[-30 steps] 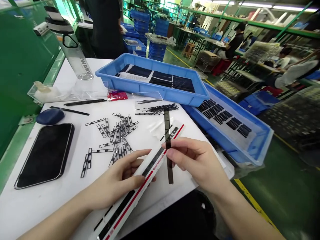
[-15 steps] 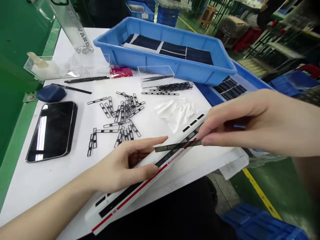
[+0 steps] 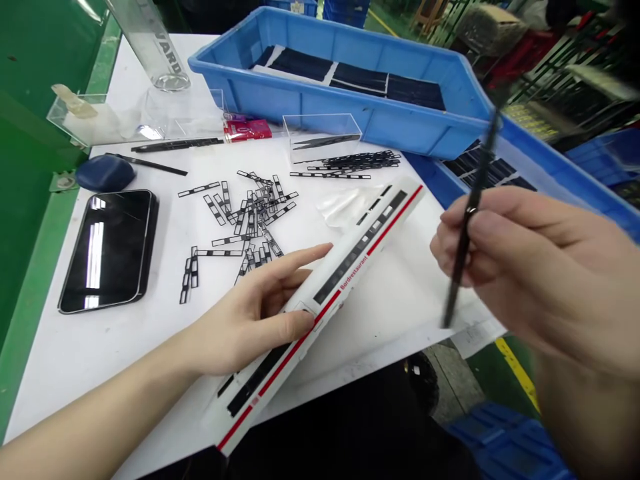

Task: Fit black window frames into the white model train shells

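Observation:
A long white model train car shell (image 3: 367, 259) lies slantwise above the table, with a red stripe, the lettering "Bordrestaurant" and a row of dark windows. My left hand (image 3: 265, 320) grips it around the middle, thumb on the near side and fingers behind. To the right, apart from the shell, my right hand (image 3: 515, 247) pinches a slim black tool (image 3: 463, 250) held nearly upright. The tool is blurred, so its exact kind is unclear. Left of the shell, many thin black-framed window strips (image 3: 255, 207) lie in a loose heap.
Behind stands a blue bin (image 3: 320, 93) with dark sheets inside. A clear box (image 3: 323, 137), a bundle of strips (image 3: 363, 160), a phone (image 3: 110, 250), a dark blue lump (image 3: 105, 173), a plastic bottle (image 3: 160, 57) and a crumpled white sheet (image 3: 343, 203) are on the table.
My right hand has lifted the black tool off the train car shell and moved right, turning it upright. The shell's far end has come into full view. My left hand keeps its hold.

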